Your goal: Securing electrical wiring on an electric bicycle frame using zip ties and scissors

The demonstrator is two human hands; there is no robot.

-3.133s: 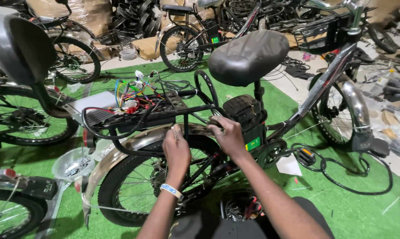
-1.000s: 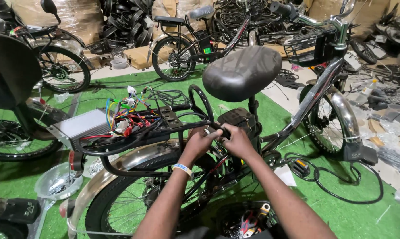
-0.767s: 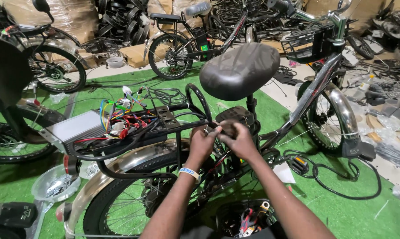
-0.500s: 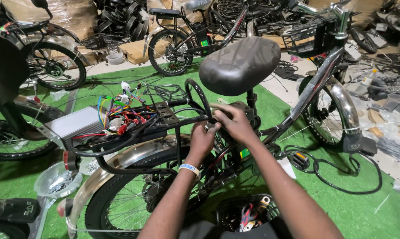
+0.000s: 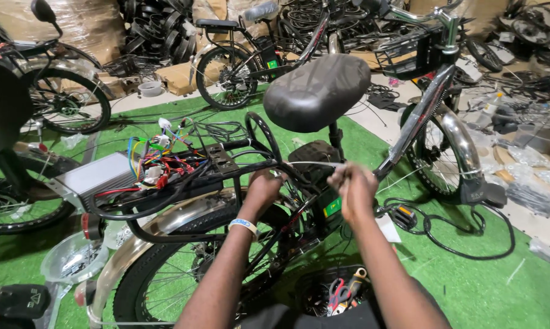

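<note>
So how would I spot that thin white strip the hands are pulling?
Find the big black saddle of the nearest bicycle. Just below it, the right hand pinches a thin white strip running left toward the left hand. It is pale and straight, unlike the black cables around it.

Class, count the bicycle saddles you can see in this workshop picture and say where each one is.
2. The large grey saddle sits just above the hands; a slim black saddle tops the bicycle parked at the back. Others may be hidden in the clutter.
</note>
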